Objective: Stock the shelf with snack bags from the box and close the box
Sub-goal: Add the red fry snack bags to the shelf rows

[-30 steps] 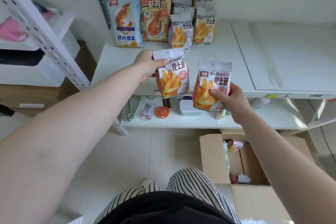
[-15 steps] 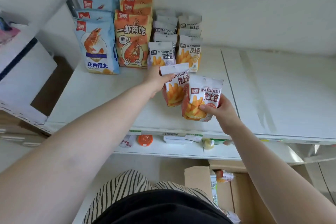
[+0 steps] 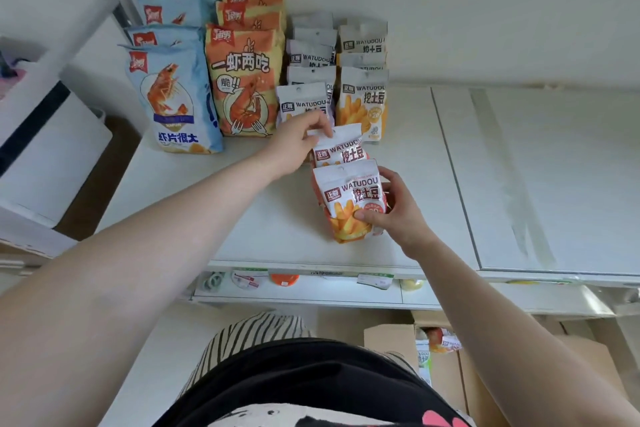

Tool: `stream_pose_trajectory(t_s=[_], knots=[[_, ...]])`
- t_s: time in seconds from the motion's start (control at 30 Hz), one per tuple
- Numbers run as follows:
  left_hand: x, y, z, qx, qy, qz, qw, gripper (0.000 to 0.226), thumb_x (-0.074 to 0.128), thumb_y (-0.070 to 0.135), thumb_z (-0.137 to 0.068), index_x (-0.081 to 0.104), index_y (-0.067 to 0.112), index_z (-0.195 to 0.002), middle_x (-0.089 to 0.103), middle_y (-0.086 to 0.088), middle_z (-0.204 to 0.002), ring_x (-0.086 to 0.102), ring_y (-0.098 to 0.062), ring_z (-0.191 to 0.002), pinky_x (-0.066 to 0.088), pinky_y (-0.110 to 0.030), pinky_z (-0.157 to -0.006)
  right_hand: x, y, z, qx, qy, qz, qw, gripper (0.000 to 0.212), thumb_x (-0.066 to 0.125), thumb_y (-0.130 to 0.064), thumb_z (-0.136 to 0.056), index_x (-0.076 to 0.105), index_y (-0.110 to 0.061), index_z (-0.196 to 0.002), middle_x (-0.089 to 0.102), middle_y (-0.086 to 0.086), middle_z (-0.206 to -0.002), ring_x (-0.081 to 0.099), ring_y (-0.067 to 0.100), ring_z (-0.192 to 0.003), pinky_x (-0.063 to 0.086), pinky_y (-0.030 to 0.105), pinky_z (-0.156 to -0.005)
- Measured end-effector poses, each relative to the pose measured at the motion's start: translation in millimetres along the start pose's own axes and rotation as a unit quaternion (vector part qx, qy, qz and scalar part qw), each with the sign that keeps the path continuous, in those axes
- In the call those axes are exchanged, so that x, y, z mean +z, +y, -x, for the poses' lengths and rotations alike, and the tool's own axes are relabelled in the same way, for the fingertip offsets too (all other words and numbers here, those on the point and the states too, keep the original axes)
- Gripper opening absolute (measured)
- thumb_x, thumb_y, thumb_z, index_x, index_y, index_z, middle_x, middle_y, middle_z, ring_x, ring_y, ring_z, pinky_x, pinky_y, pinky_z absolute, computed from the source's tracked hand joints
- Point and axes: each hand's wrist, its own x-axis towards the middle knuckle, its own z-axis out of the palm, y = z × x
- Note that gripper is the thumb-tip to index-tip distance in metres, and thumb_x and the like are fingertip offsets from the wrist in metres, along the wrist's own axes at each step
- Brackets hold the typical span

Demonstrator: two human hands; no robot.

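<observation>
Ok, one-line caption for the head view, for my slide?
Each hand, left hand and right hand, sets a red fries bag on the white shelf before the stocked rows.

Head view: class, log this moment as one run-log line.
left hand: pinches rear fries bag | right hand: holds front fries bag | shelf | box: open

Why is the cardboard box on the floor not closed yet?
Open. The box has a flap standing up, and snack bags still show inside. Both hands are busy with fry bags on the shelf.
</observation>
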Motion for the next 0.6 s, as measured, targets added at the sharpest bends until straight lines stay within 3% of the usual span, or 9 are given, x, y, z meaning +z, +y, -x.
stream_pose_trajectory(t_s=[0.13,0.23,0.33,0.5,0.6], knots=[[-3,10,-1,-0.009,-0.09,0.005,0.996,0.01,0.064,0.025,-0.09,0.071,0.019,-0.092,0.06,0.007,-0.106,0.051,-0.007,-0.103,0.035,-0.02,-0.084,1,9,0,0.016,0.006,-0.015,1.0,0.091,0.088,-0.025,-0.06,0.044,-0.027,-0.139,0.061,0.014,-0.12,0.064,0.03,-0.11,0.059,0.04,-0.085],[1,11,0,-0.028,-0.106,-0.041,0.993,0.017,0.076,0.028,-0.078,0.072,0.02,-0.092,0.047,-0.004,-0.13,0.042,-0.012,-0.12,0.026,-0.012,-0.089,0,9,-3,0.013,-0.007,-0.001,1.0,0.088,0.086,-0.013,-0.069,0.04,-0.02,-0.143,0.06,0.013,-0.124,0.062,0.022,-0.111,0.058,0.029,-0.08],[8,12,1,-0.03,-0.072,-0.066,0.995,0.018,0.079,0.023,-0.076,0.073,0.014,-0.09,0.039,-0.008,-0.141,0.036,-0.016,-0.13,0.021,-0.006,-0.077,-1,6,-4,0.002,-0.023,0.011,1.0,0.087,0.083,-0.004,-0.073,0.036,-0.016,-0.146,0.058,0.011,-0.127,0.059,0.014,-0.112,0.055,0.02,-0.076],[12,9,-2,-0.037,-0.062,-0.065,0.995,0.017,0.078,0.025,-0.077,0.071,0.011,-0.082,0.049,-0.005,-0.129,0.044,-0.018,-0.123,0.027,-0.016,-0.085,1,9,-7,0.008,-0.104,0.014,0.994,0.113,0.082,0.013,-0.065,0.018,-0.02,-0.152,0.055,0.005,-0.133,0.062,0.013,-0.114,0.056,0.028,-0.081],[10,9,-4,-0.047,-0.093,-0.044,0.994,0.019,0.075,0.028,-0.08,0.061,0.019,-0.071,0.059,-0.003,-0.097,0.053,-0.017,-0.095,0.038,-0.028,-0.08,6,13,-13,0.001,-0.088,0.041,0.995,0.119,0.082,0.016,-0.06,0.013,-0.014,-0.153,0.053,0.0,-0.129,0.062,0.0,-0.108,0.055,0.023,-0.08]])
